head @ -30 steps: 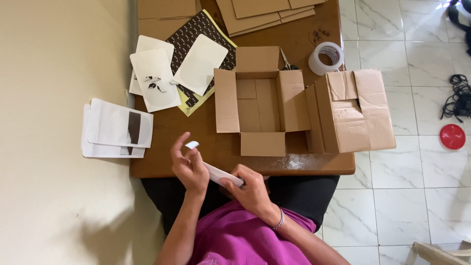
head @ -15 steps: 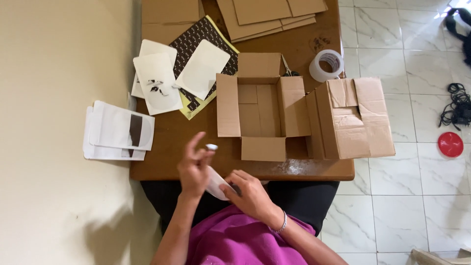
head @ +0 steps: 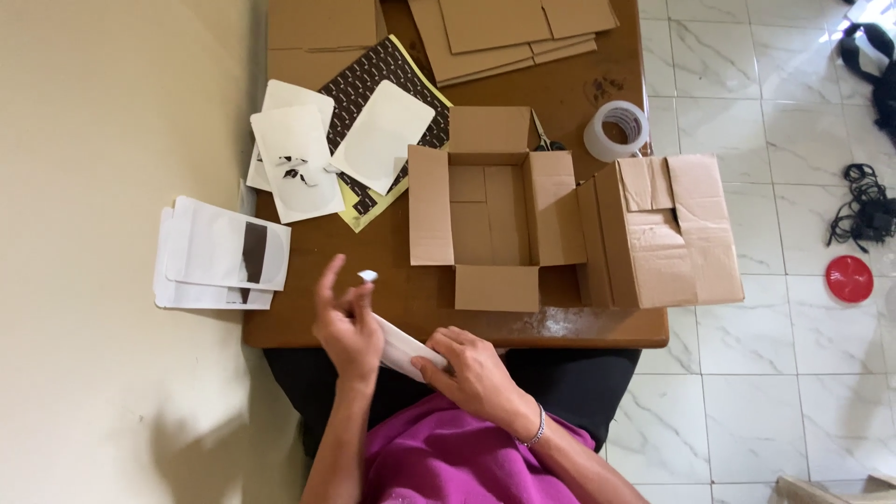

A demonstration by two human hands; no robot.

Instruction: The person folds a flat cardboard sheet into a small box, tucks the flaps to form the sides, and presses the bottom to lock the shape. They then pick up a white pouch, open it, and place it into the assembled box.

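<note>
While the right hand grips one end of a white pouch at the table's near edge, the left hand rests on its other end, fingers loosely spread, a small white strip pinched at the fingertips. Beyond: table; open box, flaps out; closed box beside it; tape roll; white pouches; flat cardboard.

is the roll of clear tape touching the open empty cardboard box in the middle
Apart. The head view shows bare brown tabletop between the roll of clear tape and the open cardboard box; the tape stands off the box's upper right corner.
</note>
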